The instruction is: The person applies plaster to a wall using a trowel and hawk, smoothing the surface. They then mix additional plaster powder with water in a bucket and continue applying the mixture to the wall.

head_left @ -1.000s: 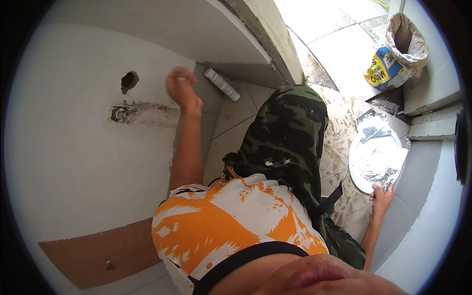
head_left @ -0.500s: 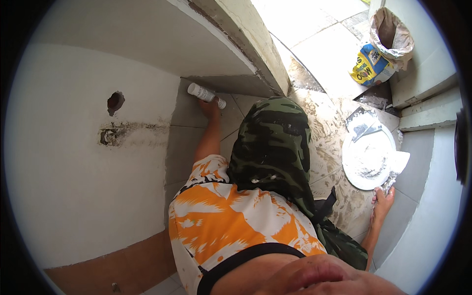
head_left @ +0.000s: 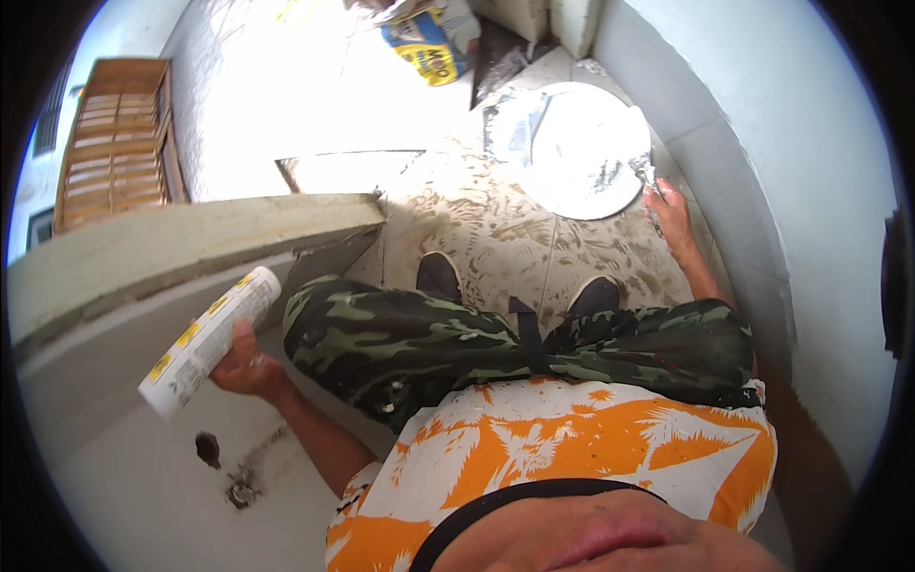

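Observation:
In my left hand (head_left: 246,367) is a white cylindrical tube (head_left: 195,338) with yellow patches on its label, held tilted above my left thigh. My right hand (head_left: 673,214) grips the handle of a putty knife (head_left: 652,195), whose paste-coated blade is at the right edge of a round white board (head_left: 567,195) on the floor. White paste covers much of the board, and a flat grey-and-white piece (head_left: 510,129) lies across its left side; glare hides its detail.
A yellow-and-blue bag (head_left: 424,43) stands beyond the board. A pale door jamb (head_left: 124,248) crosses the left, with a wooden rack (head_left: 114,143) past it. Dirty floor tiles (head_left: 477,210) lie around my shoes. The wall at lower left has a hole (head_left: 208,448); another wall (head_left: 810,191) rises at right.
My left hand has taken hold of the tube from the floor and raised it. My view and body have turned left toward the doorway. The knife stays in my right hand.

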The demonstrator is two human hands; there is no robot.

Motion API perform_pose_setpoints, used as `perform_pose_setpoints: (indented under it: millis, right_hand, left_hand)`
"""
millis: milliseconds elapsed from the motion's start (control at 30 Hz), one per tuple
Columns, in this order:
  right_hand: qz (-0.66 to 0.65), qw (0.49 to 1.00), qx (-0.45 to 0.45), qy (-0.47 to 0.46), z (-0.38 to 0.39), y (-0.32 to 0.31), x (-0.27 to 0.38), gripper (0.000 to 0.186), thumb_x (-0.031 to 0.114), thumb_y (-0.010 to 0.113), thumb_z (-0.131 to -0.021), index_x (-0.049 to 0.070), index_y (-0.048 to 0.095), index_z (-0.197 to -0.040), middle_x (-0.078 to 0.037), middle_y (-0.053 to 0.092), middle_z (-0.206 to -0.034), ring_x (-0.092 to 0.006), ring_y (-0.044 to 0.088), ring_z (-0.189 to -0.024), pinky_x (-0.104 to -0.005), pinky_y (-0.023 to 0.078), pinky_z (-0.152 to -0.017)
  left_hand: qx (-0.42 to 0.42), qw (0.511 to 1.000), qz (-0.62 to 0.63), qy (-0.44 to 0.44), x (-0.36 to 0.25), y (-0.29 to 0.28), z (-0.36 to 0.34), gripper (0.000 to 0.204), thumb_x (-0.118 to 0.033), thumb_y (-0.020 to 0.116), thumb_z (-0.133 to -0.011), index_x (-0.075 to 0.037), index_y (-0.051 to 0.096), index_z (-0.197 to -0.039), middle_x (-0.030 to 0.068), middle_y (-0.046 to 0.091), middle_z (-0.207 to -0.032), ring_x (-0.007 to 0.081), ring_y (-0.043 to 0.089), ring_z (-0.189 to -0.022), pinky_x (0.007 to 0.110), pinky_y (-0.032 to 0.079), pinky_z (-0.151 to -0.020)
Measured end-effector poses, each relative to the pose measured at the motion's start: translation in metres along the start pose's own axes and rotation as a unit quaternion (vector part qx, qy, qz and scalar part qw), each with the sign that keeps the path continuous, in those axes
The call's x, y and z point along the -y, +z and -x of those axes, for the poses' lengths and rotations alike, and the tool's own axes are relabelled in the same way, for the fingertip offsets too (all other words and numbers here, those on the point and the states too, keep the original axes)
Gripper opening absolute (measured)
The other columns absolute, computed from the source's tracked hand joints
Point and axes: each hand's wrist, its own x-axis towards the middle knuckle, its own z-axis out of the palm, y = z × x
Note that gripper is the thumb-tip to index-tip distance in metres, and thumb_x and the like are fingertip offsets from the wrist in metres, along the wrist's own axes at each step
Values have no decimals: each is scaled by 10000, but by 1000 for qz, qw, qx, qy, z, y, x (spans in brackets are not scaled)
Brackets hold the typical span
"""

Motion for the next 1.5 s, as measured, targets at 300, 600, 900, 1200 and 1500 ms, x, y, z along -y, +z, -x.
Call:
perform_pose_setpoints:
  millis: [300,600,900,1200,1500]
  right_hand:
    - [387,921,-33,2,43,-20,-86,551,331,700,-858,11,604,-1296,-196,687,-1156,-347,660,-1053,-424,514,-933]
    - [519,839,-128,-97,50,2,-108,410,290,678,-848,99,651,-1210,-145,663,-1139,-366,624,-1080,-490,514,-886]
    - [455,841,-254,-143,64,12,-91,165,107,589,-840,109,678,-979,-140,676,-925,-383,653,-913,-508,519,-763]
    - [129,881,-372,262,228,31,52,253,224,591,-816,49,729,-936,-208,734,-968,-405,701,-973,-522,532,-862]
    - [-259,936,-235,-38,357,6,228,712,224,773,-842,108,460,-1471,-152,589,-1244,-277,542,-1230,-421,432,-1077]
  left_hand:
    - [326,938,71,-94,-59,126,-63,650,-26,805,-826,67,491,-1388,160,646,-1243,248,614,-1173,389,483,-1039]
    - [502,850,76,-138,-78,177,-64,642,-54,836,-811,50,523,-1362,147,684,-1173,232,650,-1106,385,506,-992]
    - [501,826,-27,256,-51,237,-52,517,-14,794,-718,-73,620,-1201,155,692,-1127,358,662,-1050,415,546,-899]
    - [700,699,130,62,-180,240,-33,563,-4,883,-696,21,598,-1180,160,682,-1111,295,680,-1013,422,538,-940]
    - [795,571,-81,187,-423,271,61,616,-213,912,-693,-22,632,-1207,161,696,-1006,321,683,-899,423,541,-754]
